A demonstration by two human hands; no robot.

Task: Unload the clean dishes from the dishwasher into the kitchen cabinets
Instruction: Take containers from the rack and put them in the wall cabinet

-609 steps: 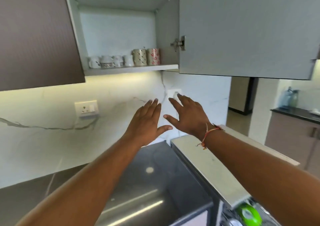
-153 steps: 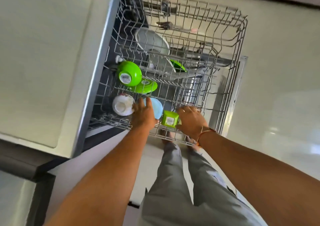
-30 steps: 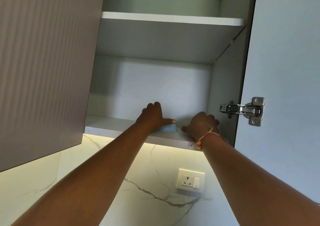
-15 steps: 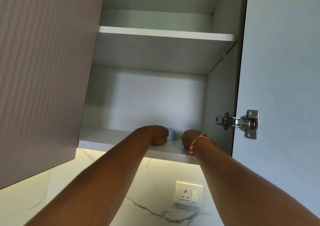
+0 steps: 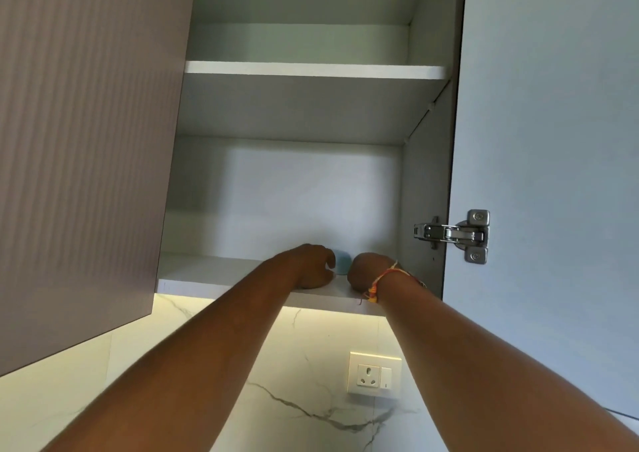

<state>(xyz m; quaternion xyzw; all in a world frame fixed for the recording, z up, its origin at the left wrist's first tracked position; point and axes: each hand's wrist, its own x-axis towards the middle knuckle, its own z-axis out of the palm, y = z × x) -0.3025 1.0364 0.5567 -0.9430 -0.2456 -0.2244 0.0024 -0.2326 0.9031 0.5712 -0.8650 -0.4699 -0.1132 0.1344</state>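
A wall cabinet stands open above me, and both my hands rest on its lower shelf (image 5: 214, 275). A small light-blue bowl (image 5: 343, 262) shows between them on that shelf, mostly hidden. My left hand (image 5: 311, 267) lies just left of the bowl, its fingers curled and its thumb against the bowl's side. My right hand (image 5: 366, 271), with a thread band at the wrist, sits just right of the bowl. Its fingers point away from me behind the back of the hand, so anything it holds is hidden.
The open grey door (image 5: 553, 140) hangs to the right on a metal hinge (image 5: 453, 235). A closed brown ribbed door (image 5: 79, 140) is on the left. An upper shelf (image 5: 311, 70) is above. A wall socket (image 5: 374, 374) sits on the marble backsplash below.
Both hands have slid further in along the lower shelf and curled up. The blue bowl, under my left palm a second ago, now shows between the hands.
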